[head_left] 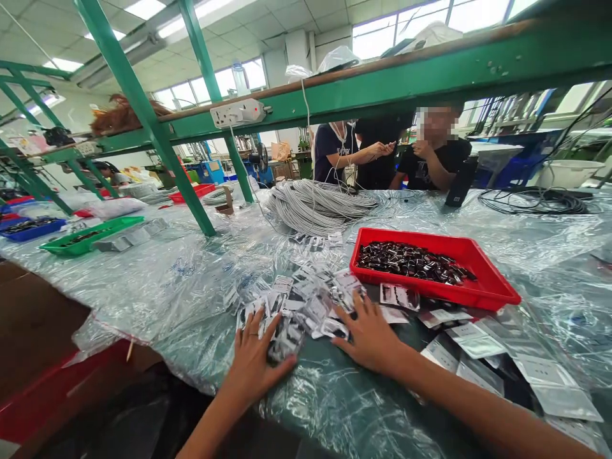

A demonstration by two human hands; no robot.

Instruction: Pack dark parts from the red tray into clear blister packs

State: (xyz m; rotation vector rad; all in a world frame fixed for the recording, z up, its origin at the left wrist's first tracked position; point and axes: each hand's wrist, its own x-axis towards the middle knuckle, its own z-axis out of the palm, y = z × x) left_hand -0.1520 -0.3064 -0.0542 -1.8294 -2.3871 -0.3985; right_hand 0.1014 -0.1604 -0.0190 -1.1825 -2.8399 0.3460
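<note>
Small packets heaped near the front edge of the table, beside the red tray. Left hand and right hand spread flat, fingers wide, pressing the heap from either side. Probably light, slick, crinkly; best pinched by the edges.

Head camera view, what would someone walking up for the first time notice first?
The red tray of small dark parts, right of centre on the plastic-covered table, draws the eye first. In front of it, the left hand and right hand press flat on a heap of small packets. Behind lies a big coil of grey cable, with two people across the table.
</note>
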